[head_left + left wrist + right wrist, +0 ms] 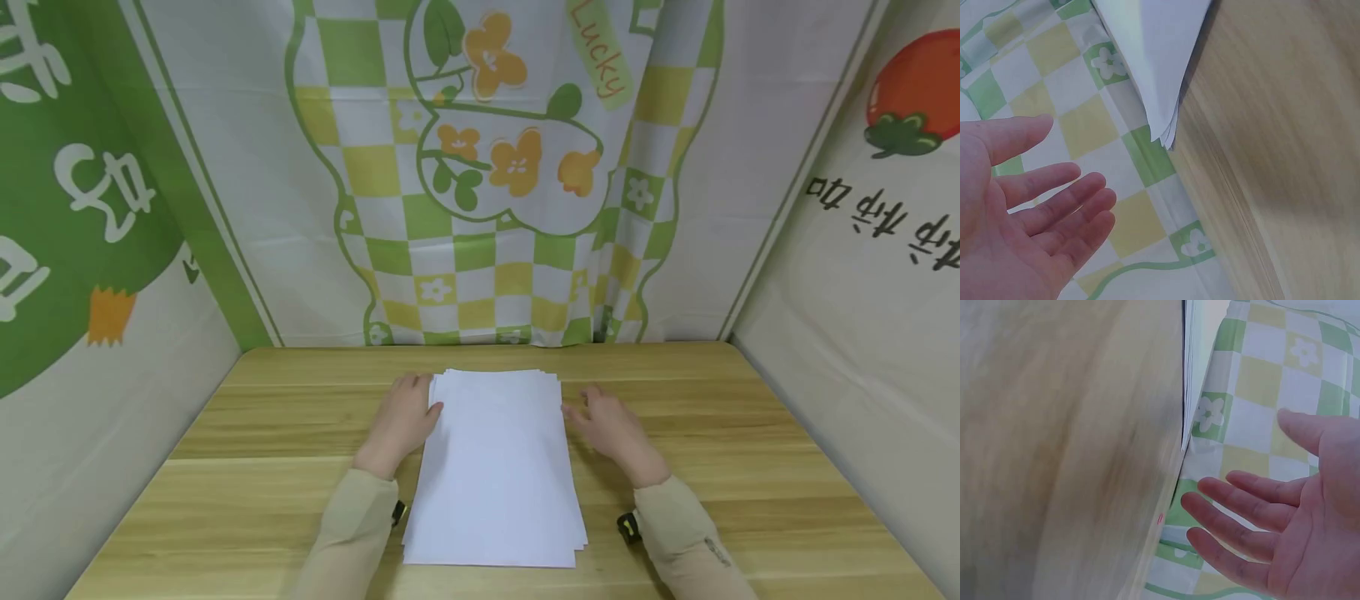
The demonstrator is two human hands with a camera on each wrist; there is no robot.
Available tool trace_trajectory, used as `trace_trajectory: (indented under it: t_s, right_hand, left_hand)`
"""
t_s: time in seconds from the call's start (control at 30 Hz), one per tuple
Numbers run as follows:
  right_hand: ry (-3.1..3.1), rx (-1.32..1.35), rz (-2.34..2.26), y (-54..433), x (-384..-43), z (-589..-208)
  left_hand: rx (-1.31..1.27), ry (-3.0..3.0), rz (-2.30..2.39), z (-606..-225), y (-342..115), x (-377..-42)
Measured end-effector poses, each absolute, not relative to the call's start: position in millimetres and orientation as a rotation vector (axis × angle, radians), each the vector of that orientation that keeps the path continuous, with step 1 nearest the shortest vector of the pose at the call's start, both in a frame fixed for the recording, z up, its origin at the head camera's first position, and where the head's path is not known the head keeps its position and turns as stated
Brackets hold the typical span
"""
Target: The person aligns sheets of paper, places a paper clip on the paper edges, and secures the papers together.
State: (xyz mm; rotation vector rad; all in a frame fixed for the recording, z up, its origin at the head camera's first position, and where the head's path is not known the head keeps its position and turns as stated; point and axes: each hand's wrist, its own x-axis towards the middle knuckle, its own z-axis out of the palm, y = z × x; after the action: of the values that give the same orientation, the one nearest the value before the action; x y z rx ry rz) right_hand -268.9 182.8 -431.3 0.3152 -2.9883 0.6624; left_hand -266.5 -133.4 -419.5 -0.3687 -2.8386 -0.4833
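A stack of white paper sheets (495, 467) lies on the wooden table, its corners slightly uneven. At the stack's left edge is my left hand (401, 423), its thumb tip overlapping the paper's border in the head view. The left wrist view shows this hand (1041, 206) with fingers extended and nothing in them, beside the paper corner (1163, 119). On the other side, my right hand (611, 432) is close to the stack's right edge, thumb toward it. Its palm and loosely spread fingers (1241, 544) hold nothing in the right wrist view, below the thin paper edges (1188, 394).
The light wooden table (262, 492) extends to both sides of the paper. A green and yellow checkered curtain (480, 250) hangs along the far edge. Printed cloth walls stand at left (75, 467) and right (885, 375). Both sleeved wrists wear dark straps.
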Motion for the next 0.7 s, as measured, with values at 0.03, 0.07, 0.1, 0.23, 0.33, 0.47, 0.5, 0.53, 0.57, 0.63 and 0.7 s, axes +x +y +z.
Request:
trace_trajectory:
  t_s: [0.03, 0.07, 0.1, 0.23, 0.33, 0.47, 0.5, 0.53, 0.57, 0.63, 0.7]
  right_hand:
    - [-2.991, 0.308, 0.658, 182, -269, -431]
    - [-2.993, 0.304, 0.653, 182, -270, -431]
    - [-3.0, 0.296, 0.65, 181, -271, -431]
    - [-3.021, 0.279, 0.649, 179, -273, -430]
    - [-3.05, 0.261, 0.674, 178, -275, -429]
    - [-3.088, 0.228, 0.681, 176, -278, -428]
    - [-3.092, 0.224, 0.674, 176, -278, -428]
    - [-3.097, 0.222, 0.672, 175, -279, -429]
    - [-3.104, 0.219, 0.676, 175, -280, -429]
    - [-3.109, 0.217, 0.689, 174, -281, -429]
    - [-3.118, 0.21, 0.711, 174, -282, -430]
  left_hand:
    - [-0.371, -2.846, -0.485, -419, -133, -267]
    - [-0.371, -2.854, -0.488, -419, -133, -268]
    - [-0.374, -2.856, -0.492, -419, -133, -268]
    - [-0.371, -2.868, -0.501, -419, -132, -271]
    - [-0.368, -2.874, -0.502, -419, -132, -274]
    - [-0.362, -2.887, -0.518, -420, -130, -278]
    - [-0.359, -2.891, -0.527, -420, -130, -279]
    - [-0.358, -2.895, -0.536, -421, -130, -280]
    - [-0.359, -2.894, -0.546, -421, -130, -280]
    - [-0.355, -2.9, -0.569, -422, -129, -282]
    - [-0.351, -2.907, -0.583, -424, -129, -283]
